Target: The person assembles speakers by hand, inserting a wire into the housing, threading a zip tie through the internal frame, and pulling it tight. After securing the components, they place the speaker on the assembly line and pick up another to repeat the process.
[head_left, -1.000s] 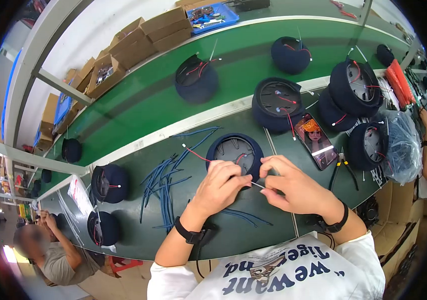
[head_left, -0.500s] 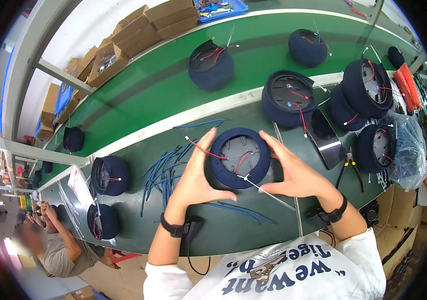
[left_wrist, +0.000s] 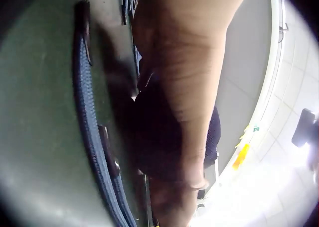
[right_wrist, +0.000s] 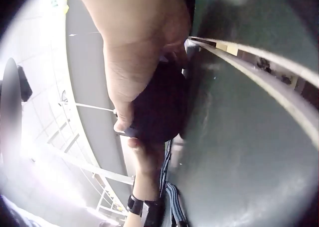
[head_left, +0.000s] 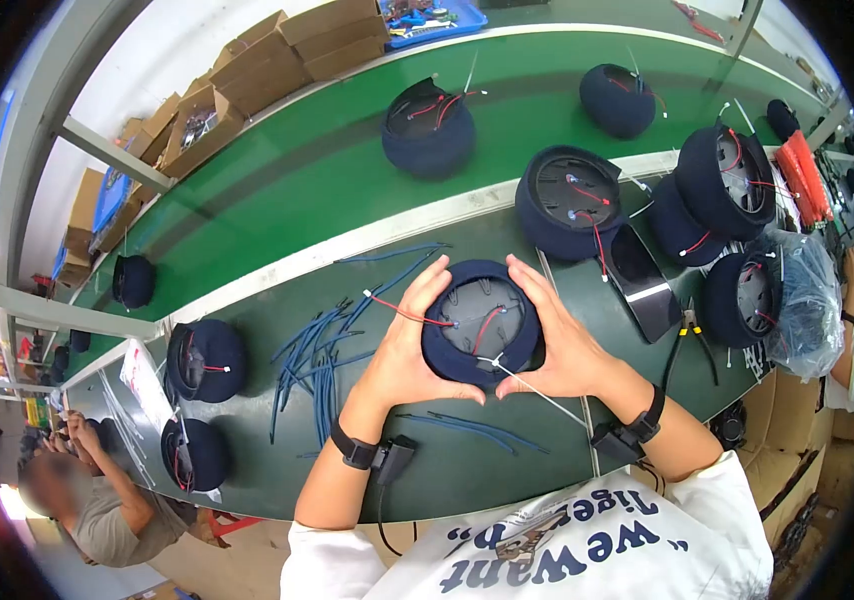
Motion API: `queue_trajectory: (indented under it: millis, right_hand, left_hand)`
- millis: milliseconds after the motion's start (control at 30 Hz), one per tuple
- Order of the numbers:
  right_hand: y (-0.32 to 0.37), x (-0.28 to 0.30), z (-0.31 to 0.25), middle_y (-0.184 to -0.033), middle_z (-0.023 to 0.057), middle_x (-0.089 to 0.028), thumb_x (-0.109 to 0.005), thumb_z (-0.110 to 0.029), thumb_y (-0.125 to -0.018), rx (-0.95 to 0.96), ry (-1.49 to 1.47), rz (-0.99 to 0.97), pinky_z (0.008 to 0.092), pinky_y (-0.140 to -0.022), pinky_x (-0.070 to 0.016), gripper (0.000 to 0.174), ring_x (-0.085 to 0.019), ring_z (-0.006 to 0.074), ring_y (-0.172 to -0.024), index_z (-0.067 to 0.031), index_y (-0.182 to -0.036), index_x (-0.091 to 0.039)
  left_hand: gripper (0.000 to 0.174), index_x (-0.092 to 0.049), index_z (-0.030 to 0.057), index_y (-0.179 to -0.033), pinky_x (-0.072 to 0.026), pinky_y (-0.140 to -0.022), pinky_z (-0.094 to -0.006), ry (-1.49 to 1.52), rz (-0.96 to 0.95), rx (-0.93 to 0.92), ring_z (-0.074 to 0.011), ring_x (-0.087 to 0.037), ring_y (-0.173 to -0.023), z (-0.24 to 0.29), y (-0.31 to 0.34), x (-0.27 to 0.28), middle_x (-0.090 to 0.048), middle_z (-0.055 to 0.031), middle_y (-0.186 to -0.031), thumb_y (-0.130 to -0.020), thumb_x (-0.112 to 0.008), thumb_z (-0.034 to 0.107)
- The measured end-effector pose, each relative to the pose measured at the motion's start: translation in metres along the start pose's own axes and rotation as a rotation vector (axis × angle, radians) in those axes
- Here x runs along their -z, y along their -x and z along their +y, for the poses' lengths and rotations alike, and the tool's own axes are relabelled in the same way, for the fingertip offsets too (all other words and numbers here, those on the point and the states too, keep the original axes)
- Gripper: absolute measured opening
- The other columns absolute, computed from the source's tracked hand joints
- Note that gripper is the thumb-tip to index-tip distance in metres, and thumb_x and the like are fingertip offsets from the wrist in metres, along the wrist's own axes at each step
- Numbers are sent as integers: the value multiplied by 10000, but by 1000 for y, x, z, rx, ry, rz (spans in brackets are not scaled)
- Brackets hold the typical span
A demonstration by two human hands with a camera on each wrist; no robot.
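**Both my hands clamped round the navy piece, zip tie tail sticking out**

Round navy piece [head_left: 467, 315] sits between my palms above the dark green worktop [head_left: 447, 485], grey ribbed inside facing up; can't tell if its underside touches the worktop. Left hand [head_left: 402, 350] grips its left side, right hand [head_left: 569, 350] its right side, fingers curved along the wall, thumbs at the near edge. Thumb tips close to each other.

White zip tie [head_left: 547, 397] is knotted at the near rim of the navy piece; its tail runs out to the right, toward me. Red wire [head_left: 402, 310] comes out over the left rim, white connector [head_left: 368, 293] on its end. Another red loop [head_left: 487, 330] lies inside.

Around the navy piece: pile of blue cords [head_left: 319, 365] to the left, a few loose cords [head_left: 482, 428] nearer me. Dark-screened phone [head_left: 644, 285] to the right, pliers [head_left: 688, 328] with open handles farther right. Bigger navy piece [head_left: 565, 205] beyond it, to the right, red wires inside. Clear plastic bag [head_left: 805, 305] well off right.
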State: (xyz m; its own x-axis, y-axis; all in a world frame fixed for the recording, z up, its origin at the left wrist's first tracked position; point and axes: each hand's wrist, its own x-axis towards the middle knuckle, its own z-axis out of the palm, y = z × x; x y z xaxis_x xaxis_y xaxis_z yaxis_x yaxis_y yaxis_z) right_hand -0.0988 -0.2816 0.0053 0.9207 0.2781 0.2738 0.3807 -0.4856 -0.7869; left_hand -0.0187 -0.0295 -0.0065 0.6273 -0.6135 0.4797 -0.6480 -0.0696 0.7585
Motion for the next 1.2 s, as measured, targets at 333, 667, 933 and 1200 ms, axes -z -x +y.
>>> queue_trajectory:
  millis: [333, 667, 933, 1200]
  right_hand:
    - [-7, 23, -13, -1687, 228, -306, -970, -382, -683, -23, 88, -145, 531, -1218, -384, 1133, -380, 476, -1516, -152, -1622, -378]
    - [-1, 8, -5, -1700, 256, -232, -1014, -361, -610, -82, -148, -47, 491, -1288, -275, 1352, -260, 425, -1585, -23, -1651, -221]
    - [0, 25, -14, -1664, 226, -325, -994, -479, -587, -67, 125, -58, 541, -1149, -466, 1259, -502, 502, -1404, -170, -1625, -351]
    - [2, 36, -12, -1677, 239, -335, -998, -443, -591, -34, 147, -67, 521, -1168, -447, 1236, -455, 485, -1460, -178, -1625, -374]
  left_hand:
    - [1389, -433, 90, -1559, -372, -1218, -549, -43, -10, -13, -449, -438, -1495, 0, 0, 2, -417, -293, -1617, -394, -1074, 493]
    - [1492, -329, 28, -1594, -399, -1222, -471, 103, -37, 205, -353, -508, -1455, 2, -1, -11, -454, -235, -1600, -369, -1095, 402]
    - [1519, -268, 34, -1611, -413, -1216, -472, 231, -48, 323, -347, -529, -1430, -1, 0, -25, -483, -216, -1571, -385, -1095, 382]
    - [1365, -385, 124, -1568, -375, -1219, -528, -109, -43, -32, -441, -411, -1512, 2, -3, -21, -356, -264, -1661, -440, -1074, 464]
